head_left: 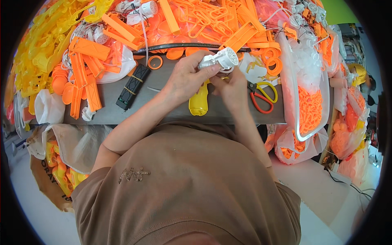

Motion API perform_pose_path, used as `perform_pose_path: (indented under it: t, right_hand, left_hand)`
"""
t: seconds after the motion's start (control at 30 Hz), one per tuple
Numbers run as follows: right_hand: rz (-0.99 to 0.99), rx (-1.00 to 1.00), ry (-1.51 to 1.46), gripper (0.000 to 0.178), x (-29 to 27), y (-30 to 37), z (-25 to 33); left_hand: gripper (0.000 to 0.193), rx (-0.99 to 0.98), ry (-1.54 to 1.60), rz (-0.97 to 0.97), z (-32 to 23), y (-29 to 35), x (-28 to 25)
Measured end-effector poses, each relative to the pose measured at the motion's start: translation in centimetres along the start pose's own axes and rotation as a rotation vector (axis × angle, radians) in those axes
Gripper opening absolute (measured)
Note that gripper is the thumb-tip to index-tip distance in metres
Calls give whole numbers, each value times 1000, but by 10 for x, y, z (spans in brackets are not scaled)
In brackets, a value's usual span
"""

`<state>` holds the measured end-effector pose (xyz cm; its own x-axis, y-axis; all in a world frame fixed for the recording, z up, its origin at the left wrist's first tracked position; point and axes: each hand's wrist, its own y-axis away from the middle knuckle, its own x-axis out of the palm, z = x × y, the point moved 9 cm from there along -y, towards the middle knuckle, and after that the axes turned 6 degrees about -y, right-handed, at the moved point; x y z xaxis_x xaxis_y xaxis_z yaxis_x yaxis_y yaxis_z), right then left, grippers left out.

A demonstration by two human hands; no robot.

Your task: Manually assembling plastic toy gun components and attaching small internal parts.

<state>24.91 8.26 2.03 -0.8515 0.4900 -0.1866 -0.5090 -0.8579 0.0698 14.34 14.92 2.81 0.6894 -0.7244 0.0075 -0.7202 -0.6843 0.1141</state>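
My left hand [184,78] is closed around a white plastic unit with a round, vented fan-like end [223,60], its thumb on the near side. Close beneath the round end, my right hand [232,89] has its fingers bent in and pressed against the same unit; its fingertips are partly hidden. Below and between both hands is a yellow plastic handle-shaped shell [198,103]. Its upper end is covered by my hands, and I cannot tell whether it rests on the grey table [163,112] or is held.
Scissors with red and yellow handles [263,98] lie at the right, beside a clear bin [287,87] of small orange parts. A black banded bundle [133,86] and orange blocks [83,71] lie left. Orange parts [204,16] pile up behind; yellow parts [45,49] heap far left.
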Motion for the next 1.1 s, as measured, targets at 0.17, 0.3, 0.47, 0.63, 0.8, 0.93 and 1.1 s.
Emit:
perform_pose_path:
  t: [0.17, 0.3, 0.47, 0.63, 0.8, 0.93, 1.1]
  right_hand:
    - [174, 303, -203, 34, 1, -11, -23]
    - [90, 211, -261, 41, 4, 6, -15]
    - [-92, -400, 47, 40, -8, 41, 16]
    - [-10, -625, 628, 42, 14, 48, 22]
    - [92, -573, 780, 36, 15, 43, 26]
    - [211, -607, 601, 28, 9, 34, 39]
    - [110, -215, 111, 22, -26, 6, 19]
  left_hand:
    - [34, 124, -104, -6, 0, -7, 1]
    - [32, 60, -72, -31, -1, -6, -4]
    - [33, 1, -115, -25, 8, -6, -5]
    - [31, 92, -201, -58, 11, -5, -2]
    - [31, 137, -348, -53, 5, -2, 1]
    - [31, 103, -333, -55, 5, 0, -4]
    - [30, 46, -227, -45, 3, 7, -7]
